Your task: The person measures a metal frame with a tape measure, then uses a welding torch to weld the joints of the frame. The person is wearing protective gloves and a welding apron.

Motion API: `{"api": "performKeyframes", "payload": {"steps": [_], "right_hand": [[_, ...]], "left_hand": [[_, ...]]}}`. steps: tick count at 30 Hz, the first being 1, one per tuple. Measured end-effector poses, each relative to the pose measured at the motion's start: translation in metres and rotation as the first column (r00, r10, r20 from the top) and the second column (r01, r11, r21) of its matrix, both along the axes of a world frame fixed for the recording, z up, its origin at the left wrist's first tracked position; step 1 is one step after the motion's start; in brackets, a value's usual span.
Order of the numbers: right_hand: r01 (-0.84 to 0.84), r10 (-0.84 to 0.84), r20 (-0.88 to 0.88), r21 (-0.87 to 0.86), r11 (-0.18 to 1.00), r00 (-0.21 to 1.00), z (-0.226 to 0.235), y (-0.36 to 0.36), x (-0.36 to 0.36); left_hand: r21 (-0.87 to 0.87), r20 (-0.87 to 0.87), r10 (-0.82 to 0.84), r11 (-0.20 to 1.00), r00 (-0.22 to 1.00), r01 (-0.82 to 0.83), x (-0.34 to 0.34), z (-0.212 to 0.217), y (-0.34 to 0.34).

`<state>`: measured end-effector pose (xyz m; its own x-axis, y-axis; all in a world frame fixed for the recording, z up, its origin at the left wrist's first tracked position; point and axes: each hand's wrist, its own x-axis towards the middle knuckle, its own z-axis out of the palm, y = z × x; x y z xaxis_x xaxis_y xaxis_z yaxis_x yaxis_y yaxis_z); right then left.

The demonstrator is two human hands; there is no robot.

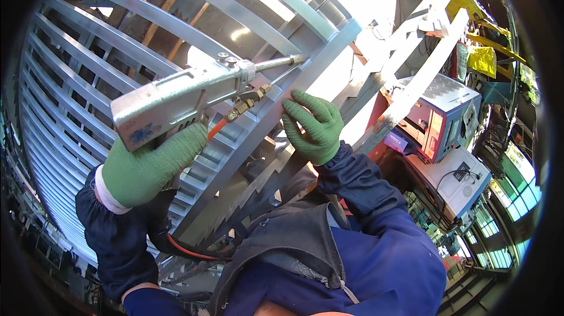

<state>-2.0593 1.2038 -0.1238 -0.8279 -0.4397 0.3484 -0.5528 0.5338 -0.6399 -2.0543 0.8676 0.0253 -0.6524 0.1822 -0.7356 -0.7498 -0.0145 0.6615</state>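
Note:
My left hand (154, 166), in a green glove, grips a silver, box-shaped welding gun (170, 96) from below. The gun's round nozzle (282, 62) points right, its tip at the inner corner of a metal grille (247, 117) made of many bars. A brass fitting (249, 103) with an orange hose (218, 128) sits beside the nozzle, and a thin rod runs from it toward the tip. My right hand (314, 127), also green-gloved, is open with loosely curved fingers beside the frame's outer edge. I cannot tell whether its fingertips touch the metal.
Curved slats (88, 60) of the grille spread across the left. Pale metal beams (405, 81) stand to the right. Beyond them are a blue-and-grey machine cabinet (452, 110), a white box-shaped unit (461, 175) with a cable, and a yellow bag (482, 61).

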Motion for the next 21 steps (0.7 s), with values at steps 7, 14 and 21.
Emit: {"api": "performKeyframes", "payload": {"steps": [7,14,21], "right_hand": [[0.028,-0.030,-0.064,-0.018,0.999,0.998,-0.004,-0.003,-0.002],[0.033,-0.034,-0.065,-0.026,0.999,0.997,-0.008,-0.002,-0.001],[0.037,-0.038,-0.071,-0.022,0.999,0.997,-0.009,-0.002,0.000]], "left_hand": [[0.014,0.005,-0.052,0.999,0.999,0.052,0.002,-0.003,-0.005],[0.003,0.059,-0.077,0.997,0.995,0.077,-0.001,-0.002,-0.004],[0.018,0.030,-0.064,0.998,0.998,0.063,-0.002,-0.004,-0.002]]}}
